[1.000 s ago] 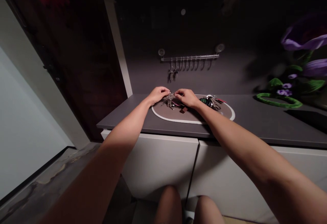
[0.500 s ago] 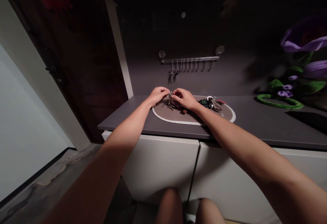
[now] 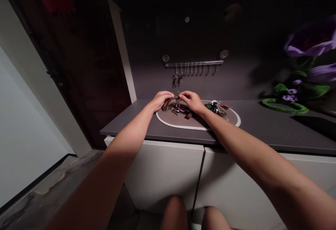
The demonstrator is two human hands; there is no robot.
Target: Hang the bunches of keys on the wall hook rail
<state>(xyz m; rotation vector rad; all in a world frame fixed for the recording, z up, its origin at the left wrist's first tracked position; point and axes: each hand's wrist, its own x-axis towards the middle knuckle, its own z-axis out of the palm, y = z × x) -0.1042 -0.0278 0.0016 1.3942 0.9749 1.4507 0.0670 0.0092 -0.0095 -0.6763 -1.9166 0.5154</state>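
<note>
My left hand (image 3: 161, 99) is closed in a pinch on a bunch of keys, with a brown fob (image 3: 166, 105) hanging below its fingers. Close to its right, my right hand (image 3: 191, 100) pinches a metal key ring (image 3: 179, 93). Between the hands dangle several keys (image 3: 175, 110), low over the brown oval mat (image 3: 170, 120) with a white rim. A small reddish-brown tag (image 3: 189, 115) lies by my right hand. On the mat's right part rest another bunch of keys (image 3: 219, 109), a dark fob with a green mark (image 3: 209, 106) and a red item (image 3: 226, 106).
A clear hook rail (image 3: 194, 63) is fixed to the wall, with small keys (image 3: 176, 80) on its left hooks. Purple flowers (image 3: 312, 44) and a green ring (image 3: 285, 106) stand at the right of the grey counter (image 3: 252, 125). White cabinet doors (image 3: 162, 167) are below.
The hands have moved slightly apart. The brown fob now shows under my left hand, and the ring stands out between my right fingertips. The view has tilted a little.
</note>
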